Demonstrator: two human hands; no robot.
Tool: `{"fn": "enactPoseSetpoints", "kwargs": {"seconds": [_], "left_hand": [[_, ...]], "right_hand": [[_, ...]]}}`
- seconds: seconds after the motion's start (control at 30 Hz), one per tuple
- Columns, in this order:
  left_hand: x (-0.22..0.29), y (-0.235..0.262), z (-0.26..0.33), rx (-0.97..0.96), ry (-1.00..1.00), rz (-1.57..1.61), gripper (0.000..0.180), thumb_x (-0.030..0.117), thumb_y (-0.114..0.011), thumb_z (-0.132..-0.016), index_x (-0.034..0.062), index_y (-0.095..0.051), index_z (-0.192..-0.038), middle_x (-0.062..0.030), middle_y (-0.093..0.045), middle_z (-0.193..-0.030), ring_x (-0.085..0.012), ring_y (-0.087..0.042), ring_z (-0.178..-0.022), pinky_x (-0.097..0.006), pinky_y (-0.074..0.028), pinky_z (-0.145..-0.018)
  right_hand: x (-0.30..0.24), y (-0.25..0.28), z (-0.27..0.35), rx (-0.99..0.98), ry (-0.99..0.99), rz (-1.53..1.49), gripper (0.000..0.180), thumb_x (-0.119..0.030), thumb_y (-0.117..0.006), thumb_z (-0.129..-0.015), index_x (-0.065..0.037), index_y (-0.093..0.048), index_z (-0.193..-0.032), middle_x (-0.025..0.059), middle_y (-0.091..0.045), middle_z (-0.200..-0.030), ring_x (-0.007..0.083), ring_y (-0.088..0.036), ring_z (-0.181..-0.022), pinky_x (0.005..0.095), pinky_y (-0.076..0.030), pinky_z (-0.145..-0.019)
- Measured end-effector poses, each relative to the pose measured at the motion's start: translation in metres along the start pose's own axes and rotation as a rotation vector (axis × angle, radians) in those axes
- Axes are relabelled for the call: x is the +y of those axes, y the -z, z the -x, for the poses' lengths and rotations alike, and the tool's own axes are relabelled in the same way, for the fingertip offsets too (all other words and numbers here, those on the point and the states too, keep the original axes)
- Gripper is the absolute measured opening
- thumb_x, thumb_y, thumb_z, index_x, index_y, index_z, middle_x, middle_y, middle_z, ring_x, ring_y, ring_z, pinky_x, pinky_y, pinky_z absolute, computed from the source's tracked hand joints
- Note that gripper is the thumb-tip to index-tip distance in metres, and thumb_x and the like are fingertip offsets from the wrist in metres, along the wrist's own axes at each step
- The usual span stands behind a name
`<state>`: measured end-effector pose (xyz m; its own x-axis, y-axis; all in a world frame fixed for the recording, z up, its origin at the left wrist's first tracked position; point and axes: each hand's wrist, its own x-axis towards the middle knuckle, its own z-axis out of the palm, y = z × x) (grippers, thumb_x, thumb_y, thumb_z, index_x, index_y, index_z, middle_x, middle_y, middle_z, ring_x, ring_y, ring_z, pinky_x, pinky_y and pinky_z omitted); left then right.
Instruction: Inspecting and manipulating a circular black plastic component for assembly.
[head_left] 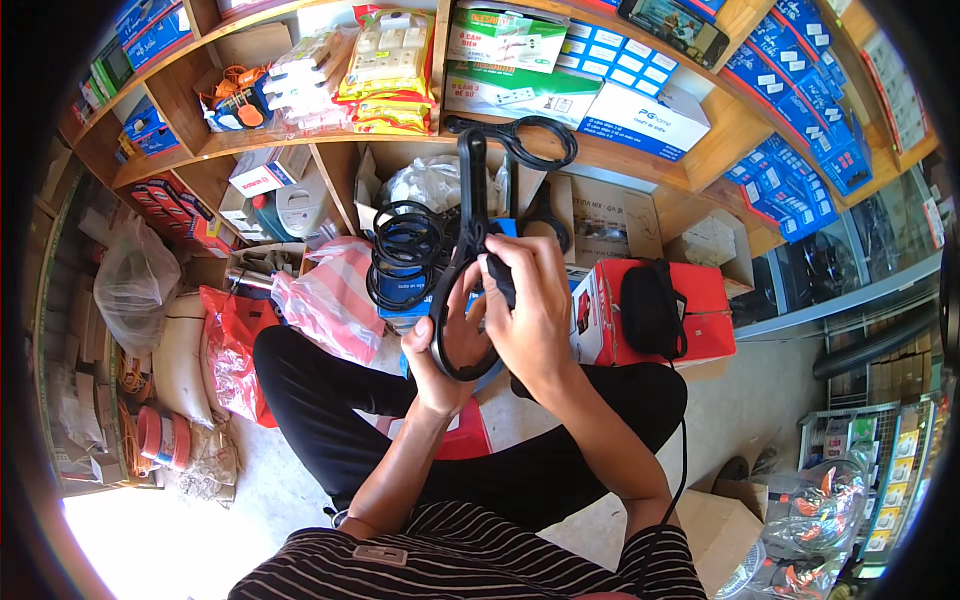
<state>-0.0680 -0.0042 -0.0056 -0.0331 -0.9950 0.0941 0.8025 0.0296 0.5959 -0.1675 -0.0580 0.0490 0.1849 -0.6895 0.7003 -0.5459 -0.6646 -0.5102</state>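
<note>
A black ring tool [473,195] was held up in both hands before a wooden shelf [620,160].
The left hand [437,370] gripped the ring's lower edge, apparently steadying it for the right hand [525,300], which pinched near the neck. Coiled black cable [392,240] lay just beyond; a similar tool [513,141] rested on the shelf.
</note>
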Motion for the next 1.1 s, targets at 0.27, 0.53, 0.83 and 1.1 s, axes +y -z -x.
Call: {"fn": "enactPoseSetpoints", "kwargs": {"seconds": [0.27,0.53,0.83,1.1], "left_hand": [[-0.006,0.024,-0.002,0.171,-0.065,0.129,0.082,0.062,-0.037,-0.101,0.0043,-0.036,-0.158,-0.0170,-0.039,-0.163,-0.0272,-0.041,-0.148,-0.041,-0.027,-0.125],[0.013,0.037,-0.008,0.150,-0.028,0.296,0.081,0.072,-0.035,-0.098,0.0258,-0.027,-0.164,-0.0161,-0.032,-0.165,-0.0477,-0.048,-0.137,-0.072,-0.041,-0.104],[0.028,0.045,-0.015,0.176,0.037,0.513,0.083,0.071,-0.053,-0.093,0.0253,-0.034,-0.160,-0.0205,-0.034,-0.162,-0.0561,-0.037,-0.142,-0.067,-0.038,-0.112],[0.035,0.032,-0.015,0.228,0.060,0.508,0.079,0.071,-0.053,-0.092,0.0274,-0.040,-0.156,-0.0196,-0.046,-0.150,-0.0524,-0.050,-0.131,-0.062,-0.043,-0.106]], "right_hand": [[-0.021,-0.010,0.020,-0.163,0.078,-0.219,0.033,0.005,-0.076,-0.080,0.000,-0.067,-0.112,0.0151,-0.064,-0.102,0.0342,-0.066,-0.090,0.0411,-0.054,-0.077],[-0.023,-0.006,0.025,-0.497,0.265,-0.210,0.040,-0.006,-0.081,-0.072,-0.007,-0.072,-0.111,0.0052,-0.063,-0.101,0.0250,-0.063,-0.100,0.0380,-0.054,-0.083],[0.000,0.021,0.011,-0.745,0.306,-0.032,0.027,-0.001,-0.070,-0.075,-0.006,-0.076,-0.101,0.0027,-0.066,-0.109,0.0235,-0.061,-0.108,0.0363,-0.055,-0.093],[0.018,0.036,0.001,-0.689,0.262,0.041,0.025,-0.003,-0.067,-0.079,-0.008,-0.076,-0.101,0.0018,-0.067,-0.111,0.0237,-0.061,-0.105,0.0354,-0.053,-0.095]]}}
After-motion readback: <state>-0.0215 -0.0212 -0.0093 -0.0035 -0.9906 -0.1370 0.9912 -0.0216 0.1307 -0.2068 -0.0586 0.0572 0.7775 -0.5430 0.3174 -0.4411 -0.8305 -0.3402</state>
